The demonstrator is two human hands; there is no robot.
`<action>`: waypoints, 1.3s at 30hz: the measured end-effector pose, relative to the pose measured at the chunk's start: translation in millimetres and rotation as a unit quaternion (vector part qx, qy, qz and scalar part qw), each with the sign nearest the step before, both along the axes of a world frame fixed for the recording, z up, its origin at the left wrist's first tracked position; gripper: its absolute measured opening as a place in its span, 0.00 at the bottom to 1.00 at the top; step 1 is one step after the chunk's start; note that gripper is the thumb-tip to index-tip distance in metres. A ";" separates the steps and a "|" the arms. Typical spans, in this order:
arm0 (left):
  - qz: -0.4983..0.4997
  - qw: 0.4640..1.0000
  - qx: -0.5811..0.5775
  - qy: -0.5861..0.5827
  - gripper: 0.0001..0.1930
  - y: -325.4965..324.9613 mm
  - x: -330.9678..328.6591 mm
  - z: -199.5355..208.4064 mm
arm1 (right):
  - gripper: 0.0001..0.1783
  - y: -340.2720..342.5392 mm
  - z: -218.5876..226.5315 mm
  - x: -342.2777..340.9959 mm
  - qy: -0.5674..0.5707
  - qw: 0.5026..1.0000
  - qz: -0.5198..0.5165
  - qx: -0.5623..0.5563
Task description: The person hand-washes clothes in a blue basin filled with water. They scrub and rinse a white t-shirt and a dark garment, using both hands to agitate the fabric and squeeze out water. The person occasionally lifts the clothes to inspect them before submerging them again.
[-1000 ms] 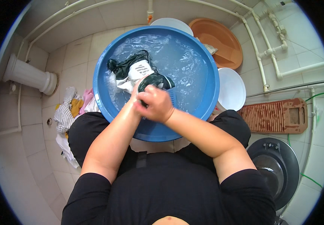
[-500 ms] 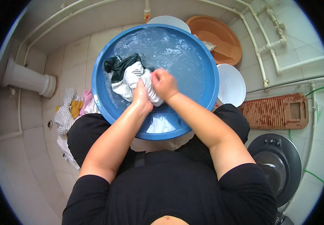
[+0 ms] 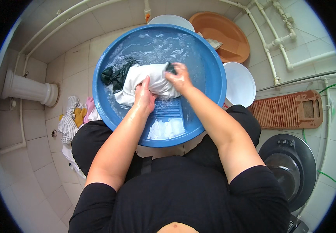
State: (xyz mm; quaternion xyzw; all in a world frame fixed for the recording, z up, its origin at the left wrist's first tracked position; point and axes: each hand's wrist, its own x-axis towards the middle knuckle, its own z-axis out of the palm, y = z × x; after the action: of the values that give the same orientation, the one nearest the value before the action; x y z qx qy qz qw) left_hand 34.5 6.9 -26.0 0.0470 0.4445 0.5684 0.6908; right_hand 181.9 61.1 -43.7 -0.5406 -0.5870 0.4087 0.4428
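A wet white garment with dark green parts [image 3: 149,79] is held over the left half of a round blue tub [image 3: 100,97] of soapy water. My left hand [image 3: 145,96] is closed on its near edge, thumb on top of the white cloth and the other fingers partly hidden. At the garment's right end my right hand [image 3: 180,79], slightly blurred, grips the cloth beside a dark green edge. The dark green part on the left trails in the water. Just below the garment, the tub's ridged blue washboard [image 3: 168,110] shows, with white suds on its smooth lower end.
Clothes [image 3: 71,123] lie on the tiled floor at left. White basins [image 3: 240,84] and a brown tub [image 3: 230,35] stand behind and right of the blue tub. Further right are a reddish-brown washboard [image 3: 286,110], a black basin [image 3: 290,171] and white wall pipes [image 3: 278,40].
The bunched garment is now spread wider, its white cloth stretched between my hands. My right hand has shifted right and slightly up, uncovering more of the tub's ridged washboard.
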 end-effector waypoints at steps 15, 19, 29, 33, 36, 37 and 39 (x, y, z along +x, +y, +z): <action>0.058 0.993 -0.011 0.100 0.17 -15.9 24.0 35.7 | 0.17 -45.5 43.6 -51.0 -0.080 0.993 -0.093 0.000; -0.020 0.993 0.058 -0.106 0.16 3.6 -27.9 -1.6 | 0.14 -83.1 91.6 -77.0 -0.082 0.984 0.052 0.147; 0.018 0.999 -0.031 -0.021 0.14 -14.2 8.5 39.9 | 0.14 -61.1 71.1 -63.3 -0.072 0.990 -0.029 0.115; 0.089 0.927 0.308 -0.195 0.17 -11.1 10.0 -29.9 | 0.12 -71.6 86.1 -67.2 -0.105 0.950 0.126 0.267; -0.032 0.996 -0.066 0.047 0.21 -16.4 6.7 34.9 | 0.11 -33.0 39.3 -31.3 -0.188 0.955 0.048 0.224; -0.107 0.991 -0.024 0.076 0.19 -19.5 6.2 31.2 | 0.12 -14.5 25.5 -18.2 -0.272 0.945 -0.024 0.180; -0.264 0.952 -0.018 0.152 0.18 -28.9 14.5 41.0 | 0.15 7.2 9.3 11.7 -0.411 0.895 -0.110 0.132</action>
State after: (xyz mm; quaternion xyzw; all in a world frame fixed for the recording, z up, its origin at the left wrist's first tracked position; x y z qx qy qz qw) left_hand 49.0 -22.0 14.9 0.2358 0.5266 0.3437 0.7409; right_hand 193.6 68.2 -34.4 -0.6581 -0.7022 0.0175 0.2711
